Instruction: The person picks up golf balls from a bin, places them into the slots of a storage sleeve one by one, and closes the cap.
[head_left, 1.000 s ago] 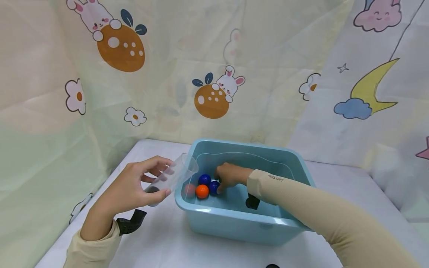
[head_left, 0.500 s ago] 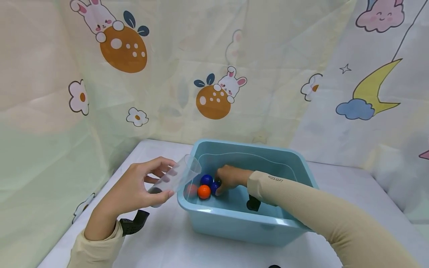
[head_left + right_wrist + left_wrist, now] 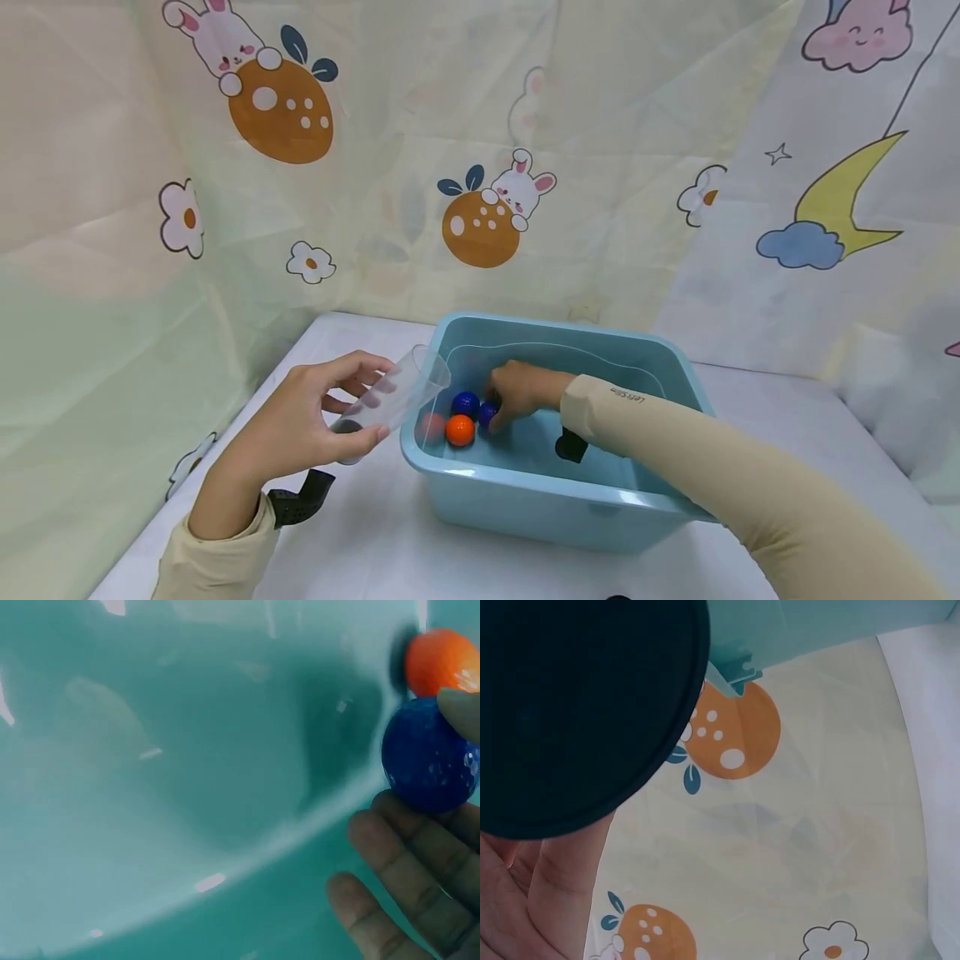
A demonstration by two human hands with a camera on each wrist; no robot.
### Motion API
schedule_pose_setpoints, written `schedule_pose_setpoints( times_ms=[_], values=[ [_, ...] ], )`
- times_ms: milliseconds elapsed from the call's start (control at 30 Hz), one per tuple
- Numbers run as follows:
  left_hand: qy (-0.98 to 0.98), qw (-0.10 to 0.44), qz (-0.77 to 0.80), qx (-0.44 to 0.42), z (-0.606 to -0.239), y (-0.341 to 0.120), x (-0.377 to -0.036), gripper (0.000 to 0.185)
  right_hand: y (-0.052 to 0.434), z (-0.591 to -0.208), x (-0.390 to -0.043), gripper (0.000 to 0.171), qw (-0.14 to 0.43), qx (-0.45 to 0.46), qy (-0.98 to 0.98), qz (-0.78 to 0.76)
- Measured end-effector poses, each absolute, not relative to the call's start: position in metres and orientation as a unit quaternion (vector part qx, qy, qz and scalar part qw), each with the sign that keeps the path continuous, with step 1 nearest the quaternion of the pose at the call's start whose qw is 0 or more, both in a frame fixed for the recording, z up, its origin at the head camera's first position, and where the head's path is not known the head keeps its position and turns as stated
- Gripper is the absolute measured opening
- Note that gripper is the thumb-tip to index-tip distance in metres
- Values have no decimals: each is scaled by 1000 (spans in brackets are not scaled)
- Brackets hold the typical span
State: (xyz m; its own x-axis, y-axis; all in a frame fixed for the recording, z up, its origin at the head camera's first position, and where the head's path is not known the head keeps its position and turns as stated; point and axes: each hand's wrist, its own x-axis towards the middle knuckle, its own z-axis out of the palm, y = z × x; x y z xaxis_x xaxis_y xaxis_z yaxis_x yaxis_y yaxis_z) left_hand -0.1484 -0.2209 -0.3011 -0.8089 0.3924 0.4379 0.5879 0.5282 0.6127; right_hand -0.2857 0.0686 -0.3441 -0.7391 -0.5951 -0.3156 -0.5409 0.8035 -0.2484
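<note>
A pale cartoon curtain (image 3: 480, 150), printed with rabbits, oranges, flowers, a moon and clouds, is hung behind and around a white table (image 3: 375, 542). On the table, a light blue plastic tub (image 3: 555, 500) is set with water in it. The right hand (image 3: 517, 393), in a beige sleeve (image 3: 712, 483), is reached down into the tub at its left end. A dark blue ball (image 3: 429, 755) is pinched there between the curled fingers (image 3: 420, 847) and the thumb, as shown by the right wrist view. Just beside it an orange ball (image 3: 460, 430) and a second blue ball (image 3: 465, 403) are seen in the water, with a reddish ball (image 3: 430, 427) glimpsed through the cup against the tub's left wall. A clear plastic cup (image 3: 393, 392) is held by the left hand (image 3: 300, 429) just outside the tub's left rim, tilted with its mouth toward the balls; the fingers are wrapped round its lower half. In the left wrist view, the cup's dark base (image 3: 577, 712) is seen close up, filling the upper left.
</note>
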Motion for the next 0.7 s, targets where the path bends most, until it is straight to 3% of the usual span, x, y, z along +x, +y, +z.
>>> schedule_pose_setpoints(
  times_ms=[267, 700],
  values=[
    [-866, 121, -397, -279, -302, -221, -148, 48, 84, -324, -287, 31, 185, -322, 921, -116],
    [-858, 112, -414, -284, -302, -220, -150, 49, 102, -296, -271, 42, 174, -323, 900, -235]
  ],
)
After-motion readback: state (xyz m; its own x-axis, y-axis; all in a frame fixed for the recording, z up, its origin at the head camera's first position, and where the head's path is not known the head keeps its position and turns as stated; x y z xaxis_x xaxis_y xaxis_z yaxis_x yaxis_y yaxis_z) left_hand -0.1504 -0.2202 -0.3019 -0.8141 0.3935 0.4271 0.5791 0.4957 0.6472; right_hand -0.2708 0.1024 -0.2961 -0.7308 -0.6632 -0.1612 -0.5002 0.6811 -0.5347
